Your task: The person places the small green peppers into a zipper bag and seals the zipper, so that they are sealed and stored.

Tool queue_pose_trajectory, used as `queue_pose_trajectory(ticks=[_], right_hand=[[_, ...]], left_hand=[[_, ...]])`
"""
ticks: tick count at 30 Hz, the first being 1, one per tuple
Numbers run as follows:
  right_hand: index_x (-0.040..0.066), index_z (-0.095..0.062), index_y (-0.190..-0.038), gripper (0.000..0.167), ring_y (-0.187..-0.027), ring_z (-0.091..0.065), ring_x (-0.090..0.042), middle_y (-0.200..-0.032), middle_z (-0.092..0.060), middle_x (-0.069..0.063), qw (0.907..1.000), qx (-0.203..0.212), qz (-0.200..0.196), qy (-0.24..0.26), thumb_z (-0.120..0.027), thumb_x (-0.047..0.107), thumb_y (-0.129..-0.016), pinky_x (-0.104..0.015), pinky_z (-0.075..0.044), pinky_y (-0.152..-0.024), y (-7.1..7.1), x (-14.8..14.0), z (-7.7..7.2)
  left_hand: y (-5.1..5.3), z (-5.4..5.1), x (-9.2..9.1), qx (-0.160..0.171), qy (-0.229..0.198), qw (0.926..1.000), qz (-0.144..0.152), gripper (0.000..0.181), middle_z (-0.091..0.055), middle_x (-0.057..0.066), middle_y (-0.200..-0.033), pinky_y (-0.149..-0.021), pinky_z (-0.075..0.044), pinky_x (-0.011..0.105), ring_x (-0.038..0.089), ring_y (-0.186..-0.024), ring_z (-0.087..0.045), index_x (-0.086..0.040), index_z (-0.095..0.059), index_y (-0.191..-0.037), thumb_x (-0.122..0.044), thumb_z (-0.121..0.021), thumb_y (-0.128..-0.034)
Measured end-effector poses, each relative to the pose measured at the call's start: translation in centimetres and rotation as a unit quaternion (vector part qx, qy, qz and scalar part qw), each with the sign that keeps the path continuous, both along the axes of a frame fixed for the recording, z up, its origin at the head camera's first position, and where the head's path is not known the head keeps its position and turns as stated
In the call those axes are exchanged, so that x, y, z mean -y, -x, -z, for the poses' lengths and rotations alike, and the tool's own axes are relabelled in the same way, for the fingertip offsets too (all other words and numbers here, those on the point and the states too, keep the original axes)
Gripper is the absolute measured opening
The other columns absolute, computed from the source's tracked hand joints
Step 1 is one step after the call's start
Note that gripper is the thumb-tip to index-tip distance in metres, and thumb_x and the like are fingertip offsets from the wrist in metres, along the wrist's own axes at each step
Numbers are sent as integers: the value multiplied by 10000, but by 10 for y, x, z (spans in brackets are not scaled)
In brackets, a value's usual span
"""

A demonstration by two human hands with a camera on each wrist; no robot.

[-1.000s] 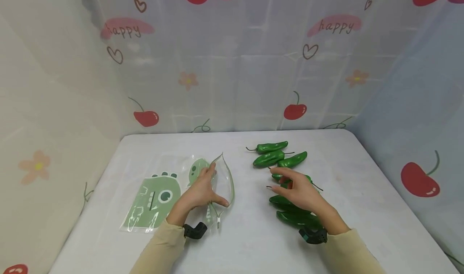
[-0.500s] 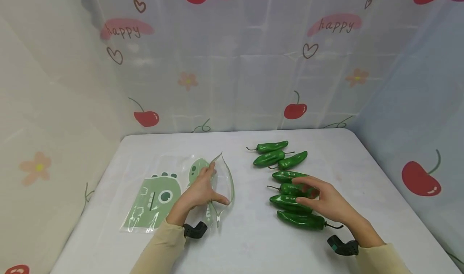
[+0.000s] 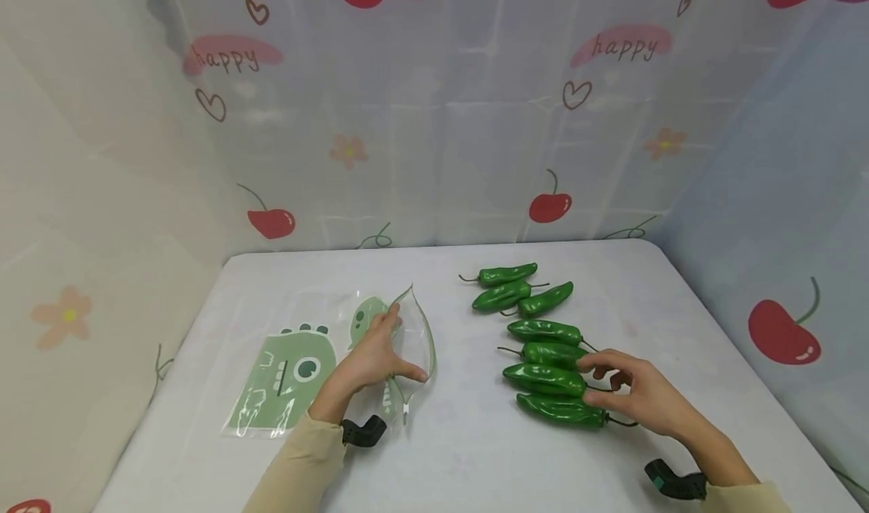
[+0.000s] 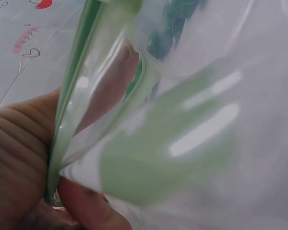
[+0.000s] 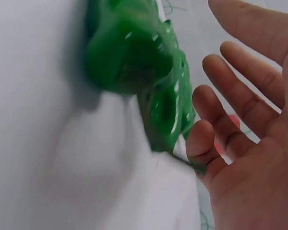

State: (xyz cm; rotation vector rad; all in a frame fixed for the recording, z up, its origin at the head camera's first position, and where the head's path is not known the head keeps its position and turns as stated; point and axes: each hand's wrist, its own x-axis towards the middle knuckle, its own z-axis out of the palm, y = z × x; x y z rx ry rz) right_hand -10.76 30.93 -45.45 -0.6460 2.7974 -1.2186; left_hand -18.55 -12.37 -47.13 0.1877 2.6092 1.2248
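A clear plastic zip bag point(image 3: 299, 400) with green cartoon faces and a green-edged mouth lies at the left of the table. My left hand point(image 3: 370, 358) holds its mouth apart, thumb and index finger spread. In the left wrist view lower fingers point(image 4: 91, 206) curl by the bag's edge, and plastic partly covers the hand. To the right, several glossy green chili peppers point(image 3: 553, 354) lie in a row. Beside their stem ends, my right hand point(image 3: 641, 400) hovers with loosely bent fingers and grips nothing. One stem appears close to the little finger in the right wrist view.
Three more green chili peppers point(image 3: 502, 296) lie together toward the back of the white table point(image 3: 468, 453). A printed curtain point(image 3: 434, 121) stands behind the table and along both sides.
My right hand has moved right and toward me, off the top of the pepper row to its stem ends. The near peppers are uncovered. My left hand and the bag stay put.
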Motion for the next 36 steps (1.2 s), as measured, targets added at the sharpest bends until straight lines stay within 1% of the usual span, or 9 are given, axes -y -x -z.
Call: queue_pose_trajectory(ticks=[6, 11, 15, 20, 22, 26, 30, 33, 36], right_hand=[[141, -701, -1222, 448, -944, -608, -113, -1118, -706, -32, 9999, 38, 112, 117, -878, 184, -813, -248, -510, -718, -12, -12, 12], [160, -718, -1192, 467, -935, -602, -109, -1120, -717, -50, 9996, 77, 214, 168, -911, 200, -768, -242, -506, -711, -16, -14, 21], [150, -725, -1176, 477, -911, -595, -94, -1105, -719, -39, 9994, -101, 239, 216, -922, 178, -743, -242, -505, -702, -17, -15, 29], [168, -736, -1150, 476, -874, -584, -76, -1092, -721, 5, 9989, -356, 290, 129, -936, 168, -717, -231, -494, -684, -20, -14, 37], [192, -743, -1134, 471, -867, -582, -73, -1097, -720, 25, 9986, -389, 365, 48, -943, 190, -708, -225, -489, -687, -21, -13, 39], [250, -755, -1109, 458, -859, -572, -53, -1105, -713, 59, 9979, -292, 565, -137, -949, 257, -694, -226, -476, -695, -24, -9, 39], [278, -757, -1099, 462, -871, -579, -9, -1112, -718, 49, 9971, -222, 662, -287, -953, 289, -681, -231, -478, -699, -25, -6, 39], [278, -757, -1101, 473, -917, -600, 31, -1124, -727, 27, 9969, -206, 666, -358, -957, 293, -673, -231, -499, -716, -26, -5, 40], [283, -755, -1111, 476, -976, -614, 51, -1137, -731, 24, 9965, -75, 706, -448, -954, 318, -680, -234, -523, -748, -26, -3, 39]], left_hand=[[-1, 0, 0, -62, 54, 9999, 81, 1462, -391, 204, -1572, -1160, -386, 556, 400, -1474, -391, -87, -107, -1666, -327, -1035, -562], [-1, -1, 0, -21, 34, 10000, 54, 1459, -386, 193, -1583, -1172, -375, 551, 387, -1489, -374, -95, -102, -1668, -319, -1034, -567], [-1, -1, -1, 22, -28, 10000, 21, 1460, -374, 190, -1591, -1179, -366, 551, 383, -1499, -359, -102, -99, -1669, -311, -1035, -568], [-1, 0, -1, -29, -18, 10000, 44, 1458, -383, 202, -1582, -1175, -370, 557, 400, -1493, -365, -79, -112, -1664, -329, -1035, -562], [-1, 1, -1, -47, -32, 10000, 57, 1456, -381, 210, -1581, -1170, -374, 561, 404, -1491, -368, -73, -116, -1662, -340, -1033, -563], [-2, 1, 0, -33, -74, 9999, 67, 1450, -369, 216, -1586, -1157, -388, 561, 398, -1489, -372, -84, -117, -1665, -347, -1030, -569], [-2, 1, 1, -15, -83, 9999, 91, 1444, -360, 215, -1591, -1152, -395, 556, 396, -1491, -369, -85, -117, -1665, -351, -1027, -575], [-2, 0, 1, -1, -74, 9999, 86, 1451, -352, 212, -1595, -1155, -393, 553, 393, -1497, -360, -88, -115, -1666, -354, -1028, -571], [-2, 0, 1, -11, -63, 10000, 71, 1450, -350, 211, -1597, -1155, -394, 552, 390, -1498, -358, -89, -116, -1666, -350, -1030, -570]])
